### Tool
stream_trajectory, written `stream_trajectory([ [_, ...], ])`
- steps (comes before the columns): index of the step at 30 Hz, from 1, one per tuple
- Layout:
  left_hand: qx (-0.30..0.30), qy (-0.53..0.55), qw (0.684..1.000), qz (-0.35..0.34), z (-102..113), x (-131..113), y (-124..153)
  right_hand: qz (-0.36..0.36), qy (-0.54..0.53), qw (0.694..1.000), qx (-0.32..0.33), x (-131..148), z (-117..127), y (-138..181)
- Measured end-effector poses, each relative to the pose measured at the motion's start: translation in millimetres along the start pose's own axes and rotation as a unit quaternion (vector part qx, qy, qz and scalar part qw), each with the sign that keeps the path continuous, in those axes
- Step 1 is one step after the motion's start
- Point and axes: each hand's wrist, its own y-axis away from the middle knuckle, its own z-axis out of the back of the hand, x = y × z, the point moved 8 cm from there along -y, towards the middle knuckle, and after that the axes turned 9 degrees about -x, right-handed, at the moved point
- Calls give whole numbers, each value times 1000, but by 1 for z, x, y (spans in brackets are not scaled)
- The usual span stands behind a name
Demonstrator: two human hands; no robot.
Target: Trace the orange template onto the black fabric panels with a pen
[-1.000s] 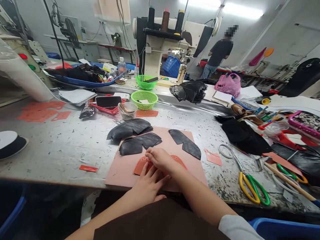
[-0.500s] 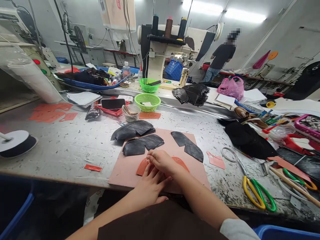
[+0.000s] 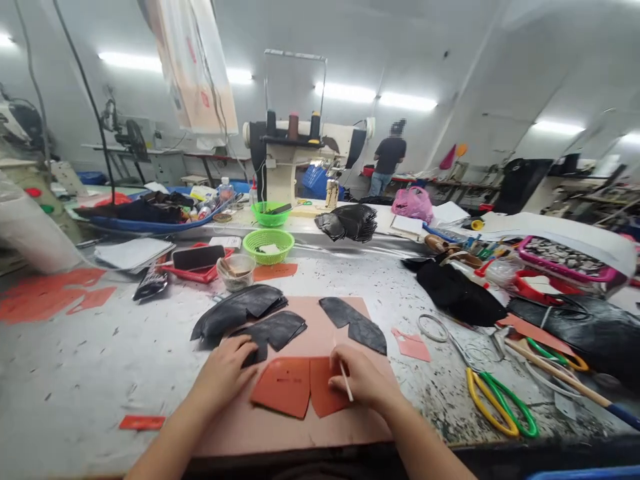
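Observation:
My left hand (image 3: 227, 370) is at the near left end of a black leather piece (image 3: 280, 329), with the thumb and fingertips closed about its edge. Another stack of black leather pieces (image 3: 235, 310) lies just behind. In my right hand (image 3: 363, 377) is a thin white stick (image 3: 346, 381), its lower end pointing down and toward me. Beneath that hand lies an orange-red pattern piece (image 3: 323, 390), partly covered by my fingers. Its left half (image 3: 285, 387) shows in full, with a dark line down the middle. A separate black leather piece (image 3: 355, 325) rests at the right.
A pinkish board (image 3: 280, 437) lies under the work. To the right are scissors (image 3: 500, 400) with yellow and green handles, and black fabric (image 3: 455, 290). Green baskets (image 3: 269, 247) and a red tray (image 3: 200, 273) stand behind. A sewing machine (image 3: 295, 160) and a person (image 3: 390, 157) are farther back.
My hands have moved apart, uncovering the orange-red pattern piece. The left went to the black leather; the right shifted right, the white stick now showing. The view has tilted up and turned right.

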Motion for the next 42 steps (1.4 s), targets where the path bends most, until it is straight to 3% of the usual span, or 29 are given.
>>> stream_trajectory([
  [4, 17, -120, 987, -103, -5, 14, -2, 25, -85, 986, -144, -18, 42, -15],
  [7, 20, -210, 959, -190, -15, 4, 0, -23, -46, 969, -240, -47, 82, -26],
  [9, 12, -236, 946, -222, -17, -4, -1, -48, 6, 962, -267, -61, 99, -29],
  [14, -36, -247, 943, -222, -8, -18, -6, -39, 14, 948, -315, -68, 108, -20],
  [17, -118, -212, 921, -304, -1, -56, 14, 1, -55, 932, -357, -59, 109, -8],
  [19, -152, -167, 893, -388, 0, -89, 40, 22, -93, 936, -340, -51, 102, -7],
  [21, -137, -132, 887, -421, -3, -111, 60, 37, -93, 959, -266, -40, 83, -11],
  [23, -111, -117, 905, -394, -5, -118, 68, 50, -59, 983, -164, -29, 55, -16],
  [26, -76, -116, 946, -293, -8, -101, 62, 53, -23, 996, -67, -19, 18, -16],
  [29, -7, -99, 967, -233, -20, -78, 55, 62, 0, 996, -63, -14, 6, -11],
  [32, 34, -69, 973, -217, -30, -69, 55, 99, 48, 991, -82, -9, 12, 0],
  [37, 19, -34, 984, -172, -28, -67, 60, 133, 49, 990, -9, -13, 8, 26],
  [42, 14, -21, 986, -165, -30, -71, 63, 172, 51, 983, -50, -19, 7, 44],
])
